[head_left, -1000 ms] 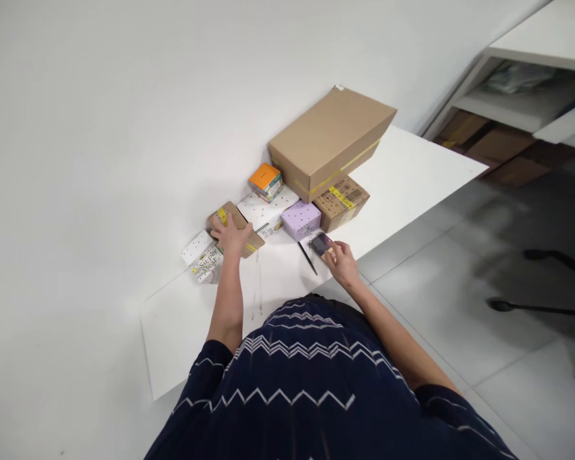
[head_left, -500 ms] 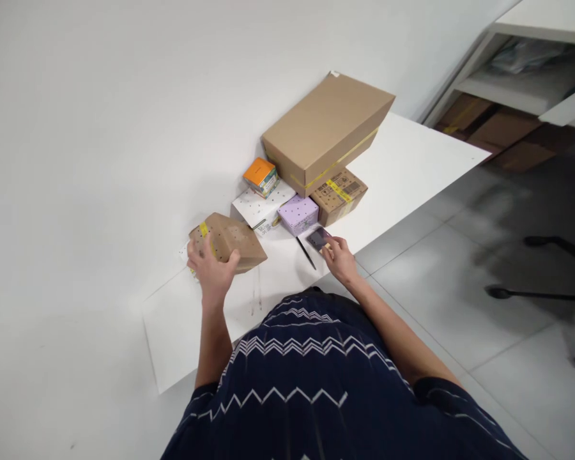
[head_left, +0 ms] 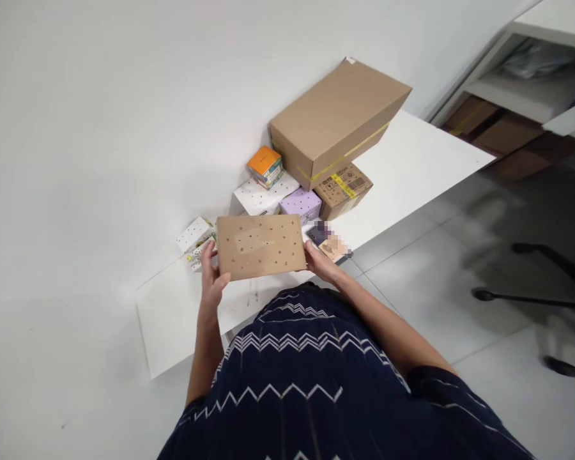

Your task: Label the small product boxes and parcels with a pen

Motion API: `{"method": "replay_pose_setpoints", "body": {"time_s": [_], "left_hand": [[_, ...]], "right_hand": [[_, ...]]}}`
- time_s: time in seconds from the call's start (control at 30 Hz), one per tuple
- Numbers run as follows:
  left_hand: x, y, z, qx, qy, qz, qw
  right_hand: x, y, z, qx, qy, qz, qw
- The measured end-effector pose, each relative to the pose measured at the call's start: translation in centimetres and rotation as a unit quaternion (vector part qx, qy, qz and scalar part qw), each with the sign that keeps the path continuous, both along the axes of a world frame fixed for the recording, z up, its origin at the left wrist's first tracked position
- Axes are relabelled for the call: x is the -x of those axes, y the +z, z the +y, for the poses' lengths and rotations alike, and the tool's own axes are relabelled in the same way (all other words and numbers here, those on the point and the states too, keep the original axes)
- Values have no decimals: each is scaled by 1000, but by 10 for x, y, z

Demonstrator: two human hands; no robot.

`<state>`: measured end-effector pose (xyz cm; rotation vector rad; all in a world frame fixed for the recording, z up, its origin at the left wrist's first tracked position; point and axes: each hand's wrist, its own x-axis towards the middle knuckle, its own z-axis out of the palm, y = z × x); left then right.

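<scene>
Between my two hands is a brown cardboard box [head_left: 262, 248] dotted with small dark prints, held level in front of my body. My left hand [head_left: 211, 275] grips its left end, thumb on the near corner and fingers around the side. At the right end, my right hand [head_left: 320, 262] is closed on the edge, its fingers partly hidden by the box. Just beyond that hand lies a phone [head_left: 317, 233], partly blurred out, near the table's front edge. A white dotted box [head_left: 195, 234] stands beside my left hand.
A large cardboard box [head_left: 340, 115] rests behind a smaller taped box [head_left: 344, 190] and a lilac box [head_left: 301, 203]. An orange-topped box [head_left: 264, 165] sits on a white dotted box [head_left: 263, 195] by the wall. Shelving [head_left: 503, 96] and chair legs [head_left: 531, 297] are right of the white table [head_left: 421, 160].
The brown box has left the table's left side and turned to lie across my front. My right hand has let go of the phone and taken the box's right end.
</scene>
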<state>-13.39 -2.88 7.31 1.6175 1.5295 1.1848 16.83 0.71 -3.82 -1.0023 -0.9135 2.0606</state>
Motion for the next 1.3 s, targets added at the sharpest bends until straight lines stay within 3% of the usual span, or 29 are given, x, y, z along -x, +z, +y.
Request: {"method": "replay_pose_setpoints", "body": {"time_s": [0.07,0.13,0.37,0.5,0.7,0.83,0.93,1.0,1.13,1.3], "left_hand": [[-10,-19,-1,41,-48,-37,997],[-15,-36,-2,75,-58,-53,994],[-15,-82,-15,144,83,-92,982],[-14,-97,-20,201,104,-79,971],[-23,-98,-21,278,152,-23,948],[-27,-101,-16,284,185,-31,940],[-30,-100,-14,250,200,-13,947],[-33,-95,-13,188,206,76,957],[-50,-83,-8,46,139,234,961],[-79,-85,-1,25,19,253,967]], "right_hand": [[-2,-4,3,6,-31,-17,999],[-6,-8,5,-18,-51,-42,998],[-8,-23,6,-152,-27,-129,980],[-3,-39,11,-161,-52,-209,963],[0,-58,13,-138,-35,-264,954],[-1,-66,12,-126,-17,-301,945],[-6,-68,17,-117,-8,-441,890],[-9,-68,21,-125,29,-529,839],[-6,-63,32,-142,120,-606,773],[6,-60,41,-103,152,-639,747]]}}
